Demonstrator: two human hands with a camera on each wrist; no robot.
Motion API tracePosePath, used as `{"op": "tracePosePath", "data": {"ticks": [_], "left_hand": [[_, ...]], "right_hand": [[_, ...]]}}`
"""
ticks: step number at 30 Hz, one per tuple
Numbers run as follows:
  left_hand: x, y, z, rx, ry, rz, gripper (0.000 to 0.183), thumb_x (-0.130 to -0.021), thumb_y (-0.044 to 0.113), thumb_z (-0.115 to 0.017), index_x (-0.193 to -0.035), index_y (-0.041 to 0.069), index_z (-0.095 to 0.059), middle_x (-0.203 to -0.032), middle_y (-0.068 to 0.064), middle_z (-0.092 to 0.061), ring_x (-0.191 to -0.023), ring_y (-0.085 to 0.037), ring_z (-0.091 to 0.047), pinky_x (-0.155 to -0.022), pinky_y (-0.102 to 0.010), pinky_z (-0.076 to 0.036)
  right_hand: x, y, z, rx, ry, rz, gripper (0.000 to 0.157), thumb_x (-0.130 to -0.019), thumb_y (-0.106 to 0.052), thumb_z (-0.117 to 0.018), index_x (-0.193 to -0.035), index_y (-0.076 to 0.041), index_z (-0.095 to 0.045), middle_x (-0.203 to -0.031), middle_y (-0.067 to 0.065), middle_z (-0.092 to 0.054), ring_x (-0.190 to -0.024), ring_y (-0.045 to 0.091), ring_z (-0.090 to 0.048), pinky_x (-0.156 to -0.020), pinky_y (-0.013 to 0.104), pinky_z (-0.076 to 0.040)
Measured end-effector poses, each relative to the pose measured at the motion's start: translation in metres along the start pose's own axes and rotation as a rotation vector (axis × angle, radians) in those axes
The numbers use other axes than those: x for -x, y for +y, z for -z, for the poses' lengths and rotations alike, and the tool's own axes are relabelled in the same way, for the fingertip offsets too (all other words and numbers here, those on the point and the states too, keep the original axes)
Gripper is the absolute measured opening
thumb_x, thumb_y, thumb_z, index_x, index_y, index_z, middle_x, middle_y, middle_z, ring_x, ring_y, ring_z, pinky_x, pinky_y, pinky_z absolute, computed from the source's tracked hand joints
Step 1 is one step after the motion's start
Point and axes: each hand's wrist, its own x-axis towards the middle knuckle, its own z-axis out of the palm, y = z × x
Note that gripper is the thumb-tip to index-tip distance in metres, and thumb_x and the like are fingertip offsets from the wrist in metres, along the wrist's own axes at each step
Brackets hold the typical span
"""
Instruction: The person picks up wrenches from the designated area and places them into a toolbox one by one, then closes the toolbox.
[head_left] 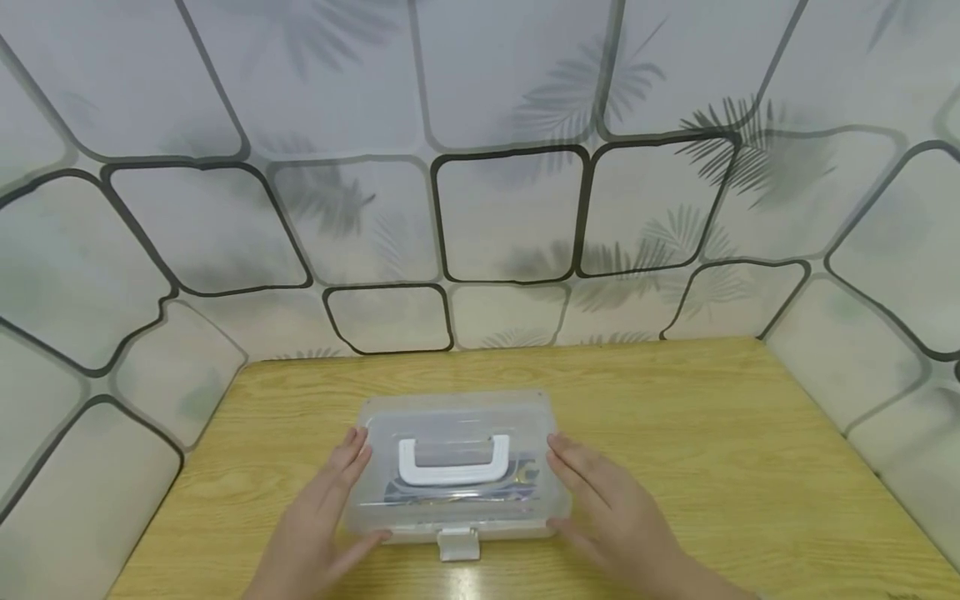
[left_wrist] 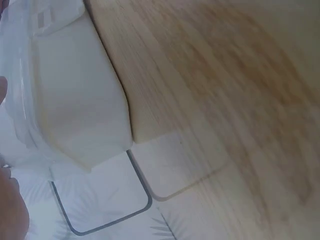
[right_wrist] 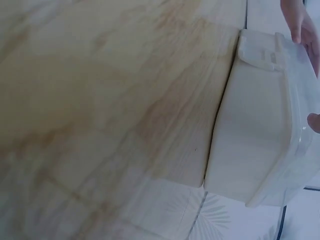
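A white plastic storage box (head_left: 457, 528) with a clear lid (head_left: 465, 408) sits on the table, lid down. On top lies a white carry handle (head_left: 453, 476), and a white latch (head_left: 458, 544) juts from the front edge. Blurred dark and yellow contents show through the lid. My left hand (head_left: 311, 512) lies along the left side, fingers straight, thumb at the front edge. Along the right side my right hand (head_left: 618, 508) mirrors it, fingertips at the lid's edge. Both wrist views show the box's pale front wall (left_wrist: 80, 90) standing on the wood.
The yellow wood-grain table (head_left: 675, 425) extends around the box on both sides and behind it. A pale wall covering (head_left: 510, 217) with dark outlined shapes and leaf prints closes off the back, left and right.
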Motion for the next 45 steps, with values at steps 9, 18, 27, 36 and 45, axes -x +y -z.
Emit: {"op": "tracePosePath", "data": {"ticks": [9,18,27,36,45], "left_hand": [[-0.014,0.013,-0.007,-0.097,-0.01,-0.298,0.074,-0.111,0.054,-0.044,-0.142,-0.012,-0.058,-0.159,-0.025,-0.052,-0.165,-0.026,-0.026,-0.138,-0.033,-0.02],[-0.014,0.023,-0.022,-0.174,-0.032,-0.431,0.066,-0.115,0.046,-0.039,-0.145,-0.011,-0.055,-0.165,-0.024,-0.043,-0.165,-0.03,-0.023,-0.138,-0.039,-0.018],[-0.01,0.032,-0.031,-0.305,-0.051,-0.454,0.064,-0.116,0.04,-0.035,-0.157,-0.009,-0.043,-0.171,-0.022,-0.032,-0.166,-0.031,-0.019,-0.139,-0.043,-0.015],[-0.011,0.032,-0.038,-0.367,-0.016,-0.478,0.048,-0.116,0.011,-0.029,-0.159,-0.008,-0.039,-0.171,-0.022,-0.034,-0.165,-0.033,-0.021,-0.139,-0.045,-0.017],[-0.009,0.031,-0.044,-0.417,0.019,-0.49,0.049,-0.116,0.014,-0.029,-0.159,-0.008,-0.039,-0.17,-0.024,-0.035,-0.165,-0.035,-0.021,-0.138,-0.047,-0.017]], "right_hand": [[-0.012,-0.009,-0.008,0.223,0.039,0.326,0.048,-0.113,-0.029,-0.047,-0.126,0.01,-0.071,-0.127,0.024,-0.075,-0.129,0.034,-0.07,-0.13,0.042,-0.036],[-0.012,-0.021,-0.021,0.228,-0.051,0.362,0.053,-0.115,-0.031,-0.04,-0.14,0.011,-0.061,-0.144,0.025,-0.066,-0.148,0.036,-0.053,-0.133,0.046,-0.033],[-0.008,-0.032,-0.033,0.266,-0.148,0.344,0.057,-0.116,-0.03,-0.031,-0.151,0.011,-0.049,-0.162,0.027,-0.046,-0.159,0.038,-0.036,-0.136,0.048,-0.025],[-0.006,-0.035,-0.043,0.323,-0.175,0.362,0.059,-0.115,-0.03,-0.035,-0.156,0.011,-0.043,-0.165,0.026,-0.042,-0.156,0.036,-0.043,-0.137,0.049,-0.022],[-0.004,-0.03,-0.053,0.403,-0.158,0.419,0.051,-0.114,-0.019,-0.034,-0.154,0.009,-0.047,-0.163,0.024,-0.047,-0.151,0.033,-0.051,-0.134,0.047,-0.032]]}}
